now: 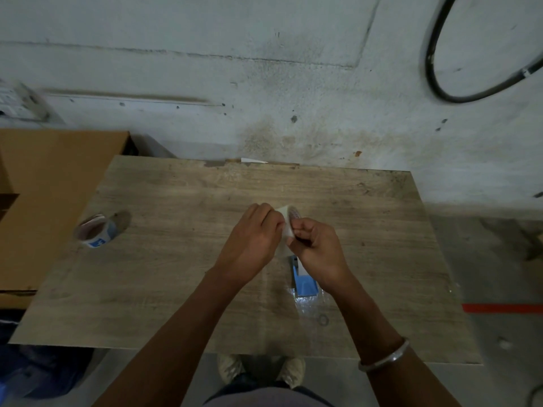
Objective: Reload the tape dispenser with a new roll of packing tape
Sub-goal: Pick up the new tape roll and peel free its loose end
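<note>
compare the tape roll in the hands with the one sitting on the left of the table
The held roll is up off the table, gripped by the left hand and right hand; the left roll rests on the table untouched. The held roll looks pale and is mostly hidden by fingers; the left roll is in full view, with a blue label. Both are tape rolls with reddish print inside the core.

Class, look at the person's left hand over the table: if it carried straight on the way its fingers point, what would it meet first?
The left hand points right, toward the tape roll it already pinches; just beyond is the right hand. Depth is hard to judge, so this is likely, not certain.
</note>
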A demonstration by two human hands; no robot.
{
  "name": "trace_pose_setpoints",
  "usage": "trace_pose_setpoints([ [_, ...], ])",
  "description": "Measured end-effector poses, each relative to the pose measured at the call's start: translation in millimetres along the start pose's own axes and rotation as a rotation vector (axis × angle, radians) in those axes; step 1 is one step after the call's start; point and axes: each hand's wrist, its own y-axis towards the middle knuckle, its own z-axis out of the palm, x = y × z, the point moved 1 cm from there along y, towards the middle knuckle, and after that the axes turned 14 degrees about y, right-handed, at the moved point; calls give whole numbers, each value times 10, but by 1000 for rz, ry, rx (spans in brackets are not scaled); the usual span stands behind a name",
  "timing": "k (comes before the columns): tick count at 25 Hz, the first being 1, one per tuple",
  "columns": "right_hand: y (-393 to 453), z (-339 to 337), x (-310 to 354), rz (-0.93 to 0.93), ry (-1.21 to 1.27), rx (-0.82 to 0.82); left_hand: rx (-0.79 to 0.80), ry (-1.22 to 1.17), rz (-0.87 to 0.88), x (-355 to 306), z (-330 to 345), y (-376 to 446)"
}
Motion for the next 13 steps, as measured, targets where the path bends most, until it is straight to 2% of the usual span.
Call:
trace_pose_setpoints([
  [8, -47, 105, -8, 8, 141, -78, -38, -193, -341, -113, 79, -68],
  [13, -53, 91, 32, 5, 227, -219, -35, -346, -613, -92, 105, -147],
])
